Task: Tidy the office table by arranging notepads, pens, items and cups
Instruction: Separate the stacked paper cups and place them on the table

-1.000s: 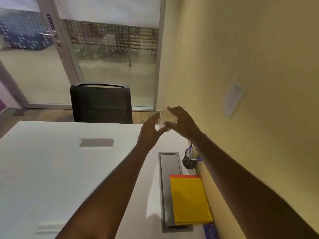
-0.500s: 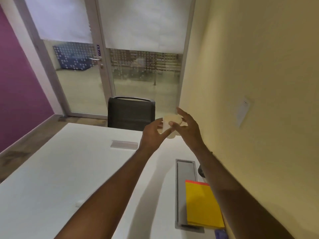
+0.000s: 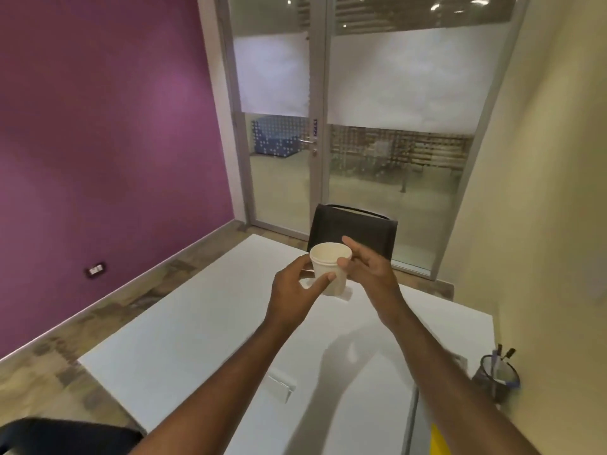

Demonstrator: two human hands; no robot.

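Since the earlier frames the view has swung to the left: the purple wall (image 3: pixel 98 142) now fills the left side, and the yellow notepad (image 3: pixel 438 443), which before lay in full sight by the wall, is only a sliver at the bottom edge. The paper cup (image 3: pixel 329 269) has stayed between the two hands, but it is now held higher, in the air above the middle of the tabletop (image 3: pixel 203 336) and well apart from the surface. In my judgement the person is carrying the cup and looking for a place to set it, so this step is not yet finished.

The left hand (image 3: pixel 292 295) pinches the cup from the left side, with the thumb across its front wall below the rim. The cup stands upright, mouth up; it may be two cups stacked, I cannot tell. The right hand (image 3: pixel 368 272) touches the cup's right side near the rim with curled fingers, the index finger raised behind.

At the tabletop's right edge, near the yellow wall, stands a mesh pen holder (image 3: pixel 497 379) with pens inside.
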